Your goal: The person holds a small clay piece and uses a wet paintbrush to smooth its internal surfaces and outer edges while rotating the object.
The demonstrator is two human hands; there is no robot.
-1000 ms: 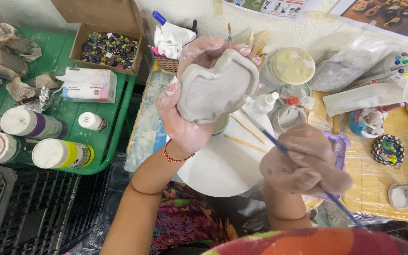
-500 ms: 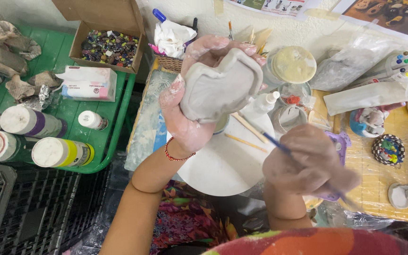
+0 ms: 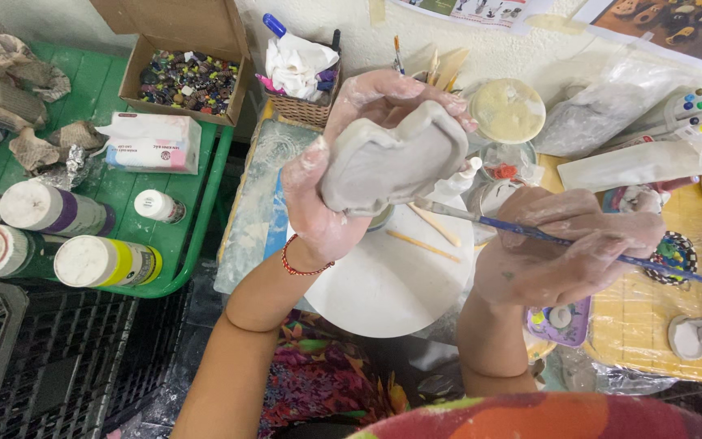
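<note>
Head view: clay piece point(image 3: 396, 158) raised in my left hand point(image 3: 343, 179), brush point(image 3: 546, 236) in my right hand point(image 3: 566, 256).
Left fingers cup the grey clay above the white round board point(image 3: 383, 284), tilting it so the bristles touch its lower edge; right fingers pinch the blue handle tight.

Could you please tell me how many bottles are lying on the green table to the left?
4: a yellow-labelled bottle nearest, a green one at its left, a purple-labelled one behind, and a small white one. A fifth cap at the left edge may be another.
</note>
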